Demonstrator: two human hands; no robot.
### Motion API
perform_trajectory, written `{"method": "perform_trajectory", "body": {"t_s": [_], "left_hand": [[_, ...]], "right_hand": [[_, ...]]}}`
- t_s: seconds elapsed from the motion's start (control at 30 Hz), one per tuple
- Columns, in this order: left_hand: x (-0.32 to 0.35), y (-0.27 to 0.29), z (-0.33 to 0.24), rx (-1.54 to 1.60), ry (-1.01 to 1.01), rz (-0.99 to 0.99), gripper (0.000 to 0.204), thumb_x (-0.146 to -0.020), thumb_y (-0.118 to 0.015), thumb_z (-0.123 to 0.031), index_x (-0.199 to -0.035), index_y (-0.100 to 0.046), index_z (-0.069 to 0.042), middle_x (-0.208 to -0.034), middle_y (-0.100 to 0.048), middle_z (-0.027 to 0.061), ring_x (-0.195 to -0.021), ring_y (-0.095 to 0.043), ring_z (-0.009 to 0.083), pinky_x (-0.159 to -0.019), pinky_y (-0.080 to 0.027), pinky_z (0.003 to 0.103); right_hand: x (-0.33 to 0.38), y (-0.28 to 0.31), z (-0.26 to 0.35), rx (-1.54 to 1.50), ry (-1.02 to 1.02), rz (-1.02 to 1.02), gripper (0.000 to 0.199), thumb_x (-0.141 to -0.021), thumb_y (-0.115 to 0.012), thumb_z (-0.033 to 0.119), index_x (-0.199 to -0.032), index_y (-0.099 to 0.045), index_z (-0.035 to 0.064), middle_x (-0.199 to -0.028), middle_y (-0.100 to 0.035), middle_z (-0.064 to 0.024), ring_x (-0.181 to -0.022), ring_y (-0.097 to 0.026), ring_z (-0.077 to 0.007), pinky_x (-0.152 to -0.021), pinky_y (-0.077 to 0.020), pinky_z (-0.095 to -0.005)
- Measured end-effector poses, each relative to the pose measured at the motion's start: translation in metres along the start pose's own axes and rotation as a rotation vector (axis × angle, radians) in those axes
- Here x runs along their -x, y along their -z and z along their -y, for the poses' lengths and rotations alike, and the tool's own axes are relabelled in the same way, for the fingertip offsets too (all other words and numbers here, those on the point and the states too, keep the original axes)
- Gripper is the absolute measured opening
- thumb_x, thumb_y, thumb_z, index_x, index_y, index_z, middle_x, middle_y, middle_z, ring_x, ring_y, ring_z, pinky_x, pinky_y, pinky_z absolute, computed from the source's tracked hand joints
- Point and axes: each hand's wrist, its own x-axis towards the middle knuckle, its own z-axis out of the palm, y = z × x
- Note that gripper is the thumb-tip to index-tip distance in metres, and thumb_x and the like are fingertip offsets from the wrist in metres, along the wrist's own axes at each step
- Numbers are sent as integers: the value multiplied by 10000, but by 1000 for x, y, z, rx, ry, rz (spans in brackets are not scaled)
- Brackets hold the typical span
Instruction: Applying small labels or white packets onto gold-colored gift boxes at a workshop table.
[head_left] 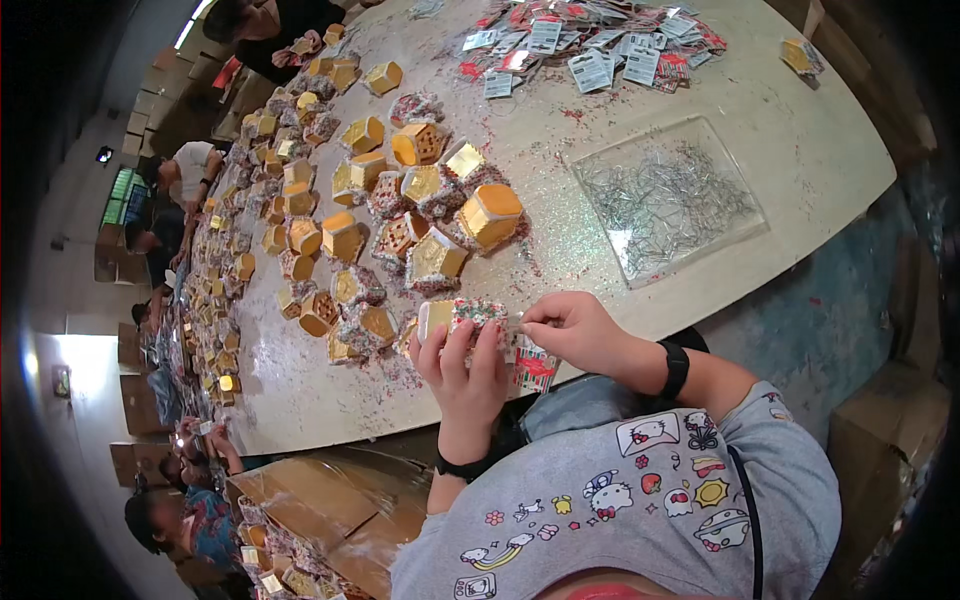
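My left hand point(463, 368) is wrapped round a small house ornament point(436, 318) with a gold base and red, green and white speckled sides. It is held just above the near edge of the table. My right hand point(582, 330) pinches with thumb and forefinger at the ornament's right end; whatever lies in that pinch is too small to make out. Below these fingertips a red and white striped card tag point(535, 369) hangs by the table edge. Several similar gold-based house ornaments point(437, 258) stand or lie just beyond my left hand.
A shallow clear tray point(720, 235) of thin metal wire pieces sits beyond my right hand. Card tags point(590, 55) are heaped at the far side. More ornaments point(225, 270) run along the left, where other people work. A cardboard box point(335, 505) stands at lower left.
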Motion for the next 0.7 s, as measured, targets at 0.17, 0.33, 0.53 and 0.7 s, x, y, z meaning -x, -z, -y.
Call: {"method": "perform_trajectory", "body": {"t_s": [0.17, 0.33, 0.53, 0.7], "left_hand": [[2, -3, 0, 10, 3, -9, 448, -686, -660, -63, -1120, -597, -155, -1180, -490, 75, -1136, -421, 326, -994, -331, 511], [2, 1, -2, -30, -13, 14, 406, -703, -655, -69, -1097, -617, -163, -1175, -501, 63, -1136, -423, 314, -1010, -321, 526], [-2, 3, -3, -63, -66, 32, 371, -730, -637, -67, -1083, -627, -184, -1157, -522, 48, -1131, -426, 296, -1012, -317, 530], [0, 1, -7, -18, 24, 36, 410, -715, -652, -46, -1105, -607, -164, -1166, -514, 64, -1114, -433, 305, -967, -353, 488]], "right_hand": [[-2, 0, -6, 46, 70, -10, 165, -818, -635, 119, -893, -672, -24, -757, -622, -72, -691, -569, -110, -620, -456, -264], [0, -1, -3, 145, 132, -39, 131, -805, -632, 107, -853, -669, -9, -734, -605, -85, -664, -572, -147, -608, -454, -279], [1, -2, 1, 261, 253, -89, 101, -780, -626, 83, -825, -658, -1, -740, -601, -117, -662, -590, -225, -613, -466, -319], [-1, -2, -3, 408, 480, -106, 80, -761, -615, 58, -814, -651, 11, -731, -588, -127, -687, -583, -281, -623, -474, -351]]}}
